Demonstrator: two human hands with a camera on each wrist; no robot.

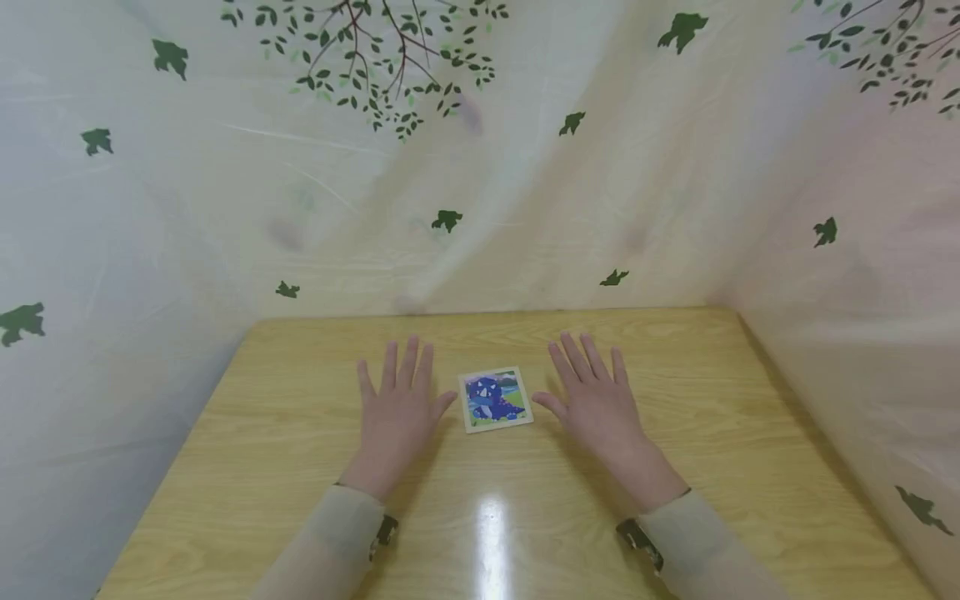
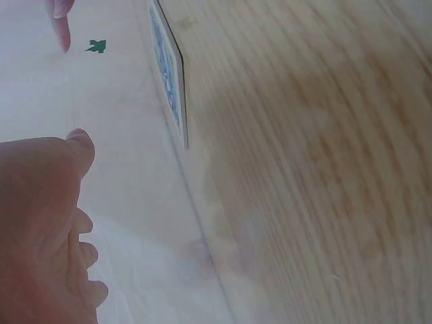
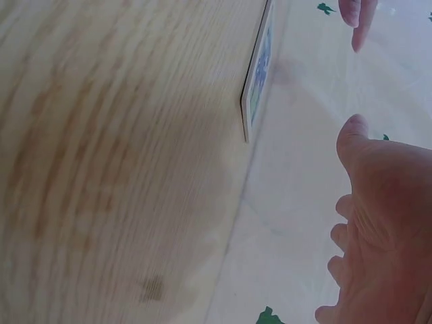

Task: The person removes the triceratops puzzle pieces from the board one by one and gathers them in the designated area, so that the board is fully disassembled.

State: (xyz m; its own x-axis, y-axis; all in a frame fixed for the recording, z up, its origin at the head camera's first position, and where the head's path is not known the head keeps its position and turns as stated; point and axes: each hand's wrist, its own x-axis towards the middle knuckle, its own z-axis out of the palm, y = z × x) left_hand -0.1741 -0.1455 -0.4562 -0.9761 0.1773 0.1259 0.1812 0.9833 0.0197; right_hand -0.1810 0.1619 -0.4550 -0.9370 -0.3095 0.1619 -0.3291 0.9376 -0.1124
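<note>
A small square picture puzzle (image 1: 495,400) with a pale border and a blue cartoon dinosaur lies flat on the wooden table (image 1: 300,467). To its left my left hand (image 1: 397,412) is held palm down above the table, fingers straight and spread, thumb pointing at the puzzle. On the other side my right hand (image 1: 600,408) mirrors it, its thumb close to the puzzle's right edge. Neither hand holds anything. Both wrist views show the puzzle (image 2: 167,74) edge-on, apart from the thumbs.
Pale cloth (image 1: 495,183) printed with green birds and leafy branches hangs behind the table and along both sides. A dark wrist strap (image 1: 640,543) sits at the right sleeve, another wrist strap (image 1: 383,536) at the left. Light glares off the table's front middle.
</note>
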